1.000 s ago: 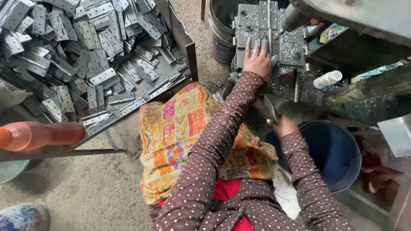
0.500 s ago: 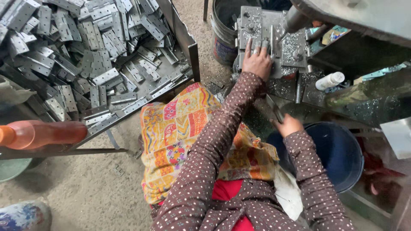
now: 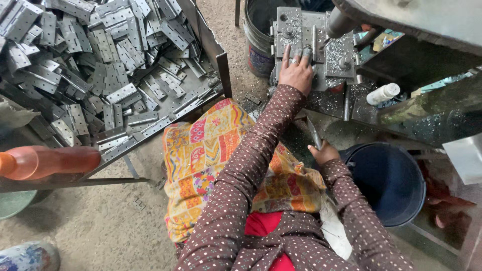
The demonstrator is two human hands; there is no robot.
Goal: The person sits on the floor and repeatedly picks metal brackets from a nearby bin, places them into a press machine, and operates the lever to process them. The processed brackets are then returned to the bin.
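While my left hand [image 3: 296,73] stays flat, fingers spread, on metal die plate [image 3: 306,42] — unchanged since before — right hand [image 3: 324,153] closed round thin lever [image 3: 314,133]; pressing continues.

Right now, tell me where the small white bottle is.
In the head view, the small white bottle lies on its side at upper right, on the machine bed right of the metal jig plate, above the dark blue bucket.

Left hand [image 3: 296,73] slid slightly farther onto the metal jig plate [image 3: 306,35], fingers spread flatter; right hand [image 3: 324,151] drew a little nearer.
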